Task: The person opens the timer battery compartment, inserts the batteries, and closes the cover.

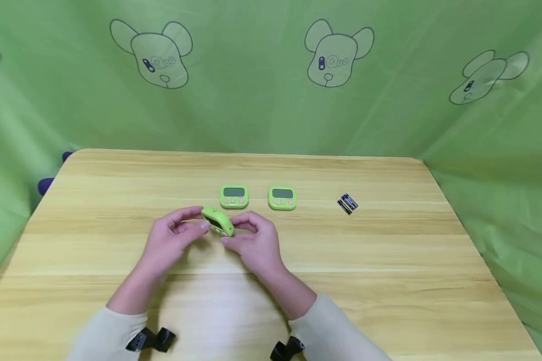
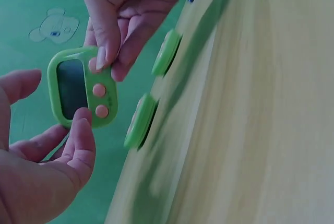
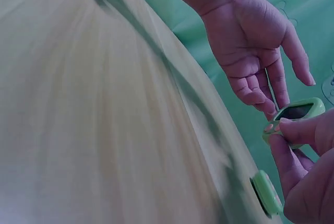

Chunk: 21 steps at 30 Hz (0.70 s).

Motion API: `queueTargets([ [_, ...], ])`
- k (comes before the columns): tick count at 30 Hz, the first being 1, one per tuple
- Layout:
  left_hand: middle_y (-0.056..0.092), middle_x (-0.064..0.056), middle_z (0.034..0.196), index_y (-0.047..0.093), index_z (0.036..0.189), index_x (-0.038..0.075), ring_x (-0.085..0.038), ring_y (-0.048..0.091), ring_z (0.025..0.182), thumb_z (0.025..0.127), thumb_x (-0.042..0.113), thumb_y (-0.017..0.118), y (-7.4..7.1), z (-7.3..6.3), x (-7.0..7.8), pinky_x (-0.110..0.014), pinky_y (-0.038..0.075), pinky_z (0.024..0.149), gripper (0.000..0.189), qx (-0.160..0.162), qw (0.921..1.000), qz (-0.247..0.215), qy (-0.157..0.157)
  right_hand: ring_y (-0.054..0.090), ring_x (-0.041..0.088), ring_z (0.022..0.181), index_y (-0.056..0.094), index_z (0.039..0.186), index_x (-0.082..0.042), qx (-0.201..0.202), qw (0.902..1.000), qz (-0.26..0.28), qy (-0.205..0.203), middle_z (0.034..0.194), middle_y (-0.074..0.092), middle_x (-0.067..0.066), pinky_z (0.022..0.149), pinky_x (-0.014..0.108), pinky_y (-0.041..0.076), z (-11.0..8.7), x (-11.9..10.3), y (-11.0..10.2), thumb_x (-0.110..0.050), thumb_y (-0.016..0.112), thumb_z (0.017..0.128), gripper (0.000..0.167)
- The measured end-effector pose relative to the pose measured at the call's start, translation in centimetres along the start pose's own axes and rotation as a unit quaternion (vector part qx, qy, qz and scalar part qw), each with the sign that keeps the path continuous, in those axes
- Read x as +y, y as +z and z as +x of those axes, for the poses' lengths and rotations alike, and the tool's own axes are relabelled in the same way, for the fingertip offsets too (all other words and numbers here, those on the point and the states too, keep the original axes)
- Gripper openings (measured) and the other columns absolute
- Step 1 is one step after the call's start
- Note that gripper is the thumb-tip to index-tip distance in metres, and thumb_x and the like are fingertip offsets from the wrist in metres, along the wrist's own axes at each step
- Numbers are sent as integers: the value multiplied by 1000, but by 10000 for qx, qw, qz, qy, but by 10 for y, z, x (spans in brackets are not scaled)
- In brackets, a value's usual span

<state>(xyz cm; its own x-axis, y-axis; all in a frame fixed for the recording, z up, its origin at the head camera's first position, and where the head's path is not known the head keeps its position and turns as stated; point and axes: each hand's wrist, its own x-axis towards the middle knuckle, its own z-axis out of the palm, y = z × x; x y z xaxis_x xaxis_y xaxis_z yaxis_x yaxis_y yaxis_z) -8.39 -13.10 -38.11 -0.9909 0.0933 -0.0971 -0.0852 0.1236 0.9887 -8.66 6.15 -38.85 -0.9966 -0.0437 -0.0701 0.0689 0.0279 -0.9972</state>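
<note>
A light green digital kitchen timer (image 1: 219, 219) with a dark display and three pink buttons is held tilted above the wooden table. My left hand (image 1: 171, 240) has its fingertips at the timer's left end, around its edge. At the opposite end, my right hand (image 1: 257, 245) pinches the timer between thumb and fingers. In the left wrist view, the right thumb lies over the button at one corner of the timer (image 2: 73, 88), and a left fingertip overlaps the display's edge. The timer's back is hidden.
Two matching green timers, a left one (image 1: 234, 196) and a right one (image 1: 282, 198), lie face up beyond the hands. Farther right lie small dark batteries (image 1: 348, 203) side by side. A green curtain (image 1: 253, 110) with printed animal heads encloses the wooden table (image 1: 388, 281) behind and at the sides.
</note>
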Motion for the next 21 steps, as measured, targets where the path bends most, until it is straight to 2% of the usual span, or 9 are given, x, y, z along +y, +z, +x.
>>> queueTargets([
  [3, 68, -17, 111, 59, 134, 3, -33, 66, 93, 89, 20, 78, 12, 2, -1, -31, 56, 73, 52, 53, 9996, -202, -191, 73, 26, 80, 72, 101, -1, 95, 9998, 126, 85, 102, 72, 10, 74, 34, 62, -4, 2, -8, 17, 83, 68, 39],
  [6, 70, -19, 104, 57, 137, 3, -36, 67, 95, 88, 17, 79, 23, 4, -5, -34, 58, 77, 56, 16, 9985, -456, -308, 72, 28, 86, 74, 104, -1, 56, 9994, 303, 144, 111, 71, 10, 77, 35, 62, -8, 3, -16, 18, 83, 68, 41],
  [9, 68, -19, 117, 53, 140, 1, -34, 69, 97, 87, 8, 78, 30, 5, -8, -36, 59, 85, 59, -31, 9959, -827, -364, 72, 30, 93, 74, 106, 2, -49, 9991, 423, 29, 117, 69, 15, 79, 35, 61, -9, 7, -23, 16, 81, 71, 39],
  [11, 66, -20, 121, 53, 141, 2, -31, 70, 96, 86, 2, 76, 33, 4, -10, -34, 59, 86, 60, -43, 9951, -911, -386, 70, 31, 97, 74, 105, 4, -96, 9992, 373, -130, 119, 67, 19, 81, 34, 60, -9, 12, -28, 13, 81, 75, 33],
  [15, 63, -20, 126, 52, 142, 2, -28, 70, 88, 82, -6, 73, 37, 5, -14, -33, 60, 81, 65, -166, 9963, -763, -365, 70, 29, 99, 74, 103, 6, -8, 9996, 151, -255, 112, 69, 21, 84, 31, 59, -6, 19, -36, 8, 79, 80, 24],
  [21, 57, -16, 135, 53, 142, 3, -28, 70, 86, 78, -11, 70, 43, 10, -21, -36, 61, 70, 67, -463, 9976, -483, -186, 71, 27, 92, 66, 115, 4, 202, 9997, -83, 127, 102, 71, 17, 81, 30, 60, 0, 24, -46, 5, 81, 79, 39],
])
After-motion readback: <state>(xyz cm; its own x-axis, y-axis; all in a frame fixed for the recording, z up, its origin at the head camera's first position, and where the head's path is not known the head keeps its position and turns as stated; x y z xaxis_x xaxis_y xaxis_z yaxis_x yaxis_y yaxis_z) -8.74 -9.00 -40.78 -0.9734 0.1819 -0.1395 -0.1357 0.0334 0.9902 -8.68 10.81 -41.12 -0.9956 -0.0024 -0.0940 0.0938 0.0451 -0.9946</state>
